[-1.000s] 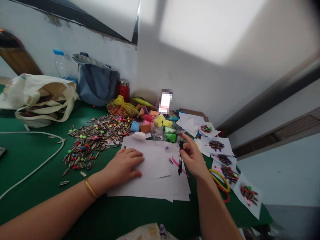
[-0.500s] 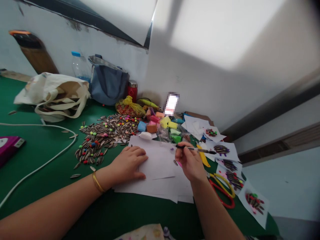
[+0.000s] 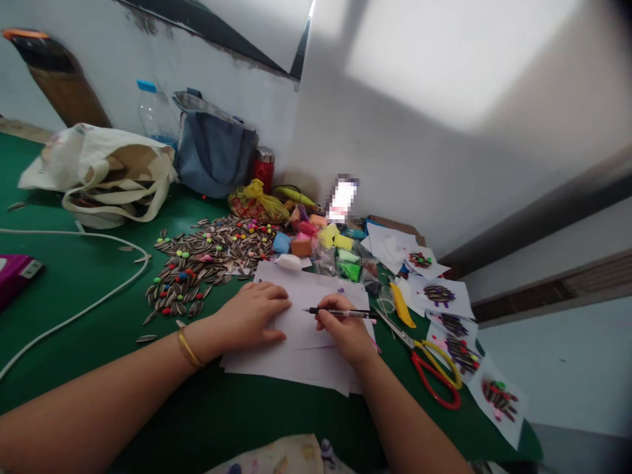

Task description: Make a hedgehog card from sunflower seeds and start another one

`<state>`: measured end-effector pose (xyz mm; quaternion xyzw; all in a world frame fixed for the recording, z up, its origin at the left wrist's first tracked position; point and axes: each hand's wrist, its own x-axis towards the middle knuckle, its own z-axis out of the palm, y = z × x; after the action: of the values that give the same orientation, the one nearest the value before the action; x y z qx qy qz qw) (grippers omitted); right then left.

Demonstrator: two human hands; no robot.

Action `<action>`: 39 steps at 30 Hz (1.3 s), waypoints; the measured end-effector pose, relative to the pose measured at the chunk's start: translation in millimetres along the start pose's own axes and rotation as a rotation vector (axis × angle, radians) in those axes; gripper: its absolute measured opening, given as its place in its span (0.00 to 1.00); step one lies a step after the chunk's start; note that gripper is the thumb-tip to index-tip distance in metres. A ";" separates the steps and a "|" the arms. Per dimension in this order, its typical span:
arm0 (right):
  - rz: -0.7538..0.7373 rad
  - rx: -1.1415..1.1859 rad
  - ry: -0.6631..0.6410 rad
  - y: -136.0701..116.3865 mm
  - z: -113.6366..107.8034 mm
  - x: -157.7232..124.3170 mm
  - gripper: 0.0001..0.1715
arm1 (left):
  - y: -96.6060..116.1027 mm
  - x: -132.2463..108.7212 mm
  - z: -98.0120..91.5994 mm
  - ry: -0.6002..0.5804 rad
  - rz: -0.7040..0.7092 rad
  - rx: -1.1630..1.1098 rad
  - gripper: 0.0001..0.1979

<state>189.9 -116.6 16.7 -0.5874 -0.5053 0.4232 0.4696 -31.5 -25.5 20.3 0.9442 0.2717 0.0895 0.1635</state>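
My left hand lies flat on the left side of the white paper sheets, fingers stretched out and holding nothing. A gold bangle circles that wrist. In my right hand a black pen is pinched, its tip pointing left over the middle of the top sheet. Whether the tip touches the paper I cannot tell. Left of the sheets spreads a pile of sunflower seeds mixed with small coloured pieces. Right of my right hand lie scissors with one red and one yellow handle.
Packs of coloured clay lie behind the paper, near a lit phone against the wall. Finished-looking seed pictures line the right edge. Bags, including a blue one, stand at the back left. A white cable crosses the left side.
My right hand has moved left with the pen, from the paper's right edge to above its middle. The pen tip now points left. My left hand has stayed on the paper.
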 end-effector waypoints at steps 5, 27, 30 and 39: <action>-0.057 -0.101 -0.114 0.5 11.7 -4.1 0.07 | -8.6 2.0 -3.5 -0.031 0.014 -0.041 0.27; -0.179 -0.354 -0.160 -3.6 22.0 -1.0 0.06 | -12.5 5.1 -1.9 -0.025 0.059 -0.013 0.23; -0.173 -0.321 -0.156 -3.0 21.5 0.3 0.06 | -13.7 6.7 -1.9 -0.021 0.068 -0.004 0.22; -0.199 -0.331 -0.113 -2.7 21.6 2.9 0.05 | -16.0 10.8 1.2 -0.024 0.059 0.047 0.22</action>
<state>168.8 -111.0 14.9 -0.5793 -0.6490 0.3181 0.3770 -29.9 -7.2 14.3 0.9564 0.2437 0.0763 0.1416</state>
